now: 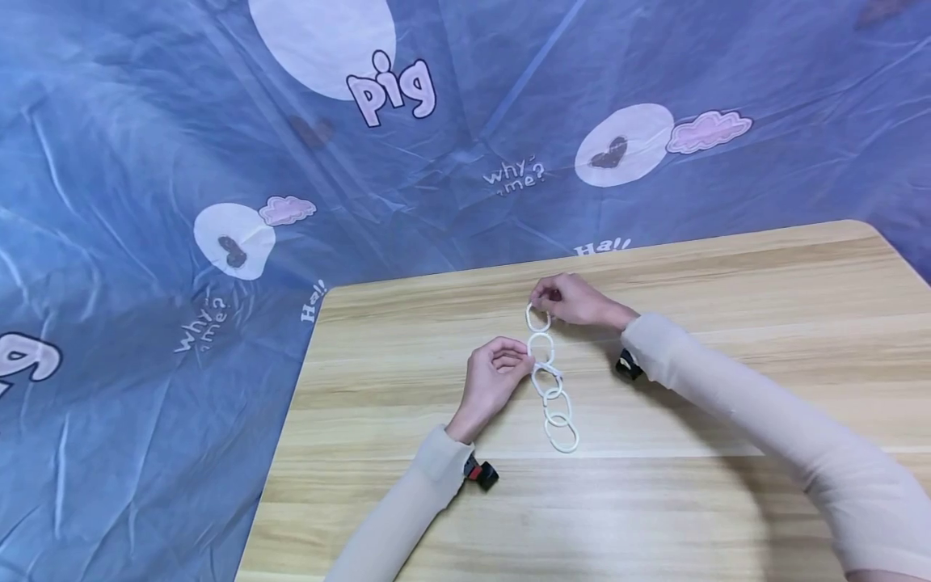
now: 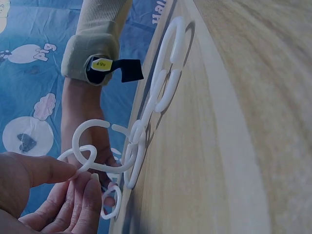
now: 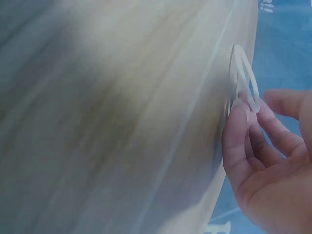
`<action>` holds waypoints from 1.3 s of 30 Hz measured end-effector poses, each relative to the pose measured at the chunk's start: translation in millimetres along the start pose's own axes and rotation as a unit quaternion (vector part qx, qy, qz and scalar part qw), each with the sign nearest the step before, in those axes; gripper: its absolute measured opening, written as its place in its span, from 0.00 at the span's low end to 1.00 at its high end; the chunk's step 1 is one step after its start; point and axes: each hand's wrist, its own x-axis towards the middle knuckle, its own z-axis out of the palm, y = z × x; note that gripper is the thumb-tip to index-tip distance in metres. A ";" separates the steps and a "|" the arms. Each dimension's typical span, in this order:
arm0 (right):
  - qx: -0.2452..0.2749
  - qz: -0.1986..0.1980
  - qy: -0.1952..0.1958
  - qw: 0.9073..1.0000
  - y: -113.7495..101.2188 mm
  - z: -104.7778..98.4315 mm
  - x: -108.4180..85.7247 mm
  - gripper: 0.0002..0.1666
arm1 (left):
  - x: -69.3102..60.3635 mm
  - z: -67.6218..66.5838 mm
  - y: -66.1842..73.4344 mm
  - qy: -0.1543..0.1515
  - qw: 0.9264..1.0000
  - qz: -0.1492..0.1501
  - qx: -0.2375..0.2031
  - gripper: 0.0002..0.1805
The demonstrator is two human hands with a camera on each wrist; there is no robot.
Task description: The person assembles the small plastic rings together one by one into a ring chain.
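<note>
A chain of several white plastic links point(image 1: 558, 402) runs across the wooden table between the hands, its near part lying on the wood. My left hand point(image 1: 494, 376) pinches the link point(image 2: 86, 165) at the chain's far end between thumb and fingertips; this link passes through a neighbouring link point(image 2: 76, 141) with a gap in its ring. Farther back, my right hand point(image 1: 575, 301) holds a single link point(image 3: 254, 83) by one end with its fingers. The right thumb point(image 3: 282, 102) stands apart from it. That single link looks separate from the chain, though the head view shows them almost touching.
The wooden table point(image 1: 655, 501) ends at the back and left against a blue printed cloth point(image 1: 436, 186). Each wrist carries a small black device: one on the left wrist point(image 1: 482, 474), one on the right point(image 1: 628, 365). The right forearm crosses the table's right part.
</note>
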 end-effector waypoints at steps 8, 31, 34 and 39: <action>0.056 0.019 0.003 0.998 8.0 -8.3 -14.8 0.11 | 1.1 -1.0 -1.5 0.003 1.000 -0.005 0.001 0.09; 0.114 0.023 0.046 0.992 6.4 -24.7 -50.2 0.14 | 1.1 -2.3 -2.4 0.006 1.000 -0.001 0.003 0.09; 0.132 0.025 0.049 0.990 2.7 -23.7 -54.5 0.14 | 0.8 -2.3 -2.8 0.006 1.000 0.002 0.004 0.09; 0.170 0.029 0.052 0.984 -4.1 -19.2 -63.4 0.16 | 0.2 -2.4 -6.9 0.004 1.000 0.010 -0.002 0.10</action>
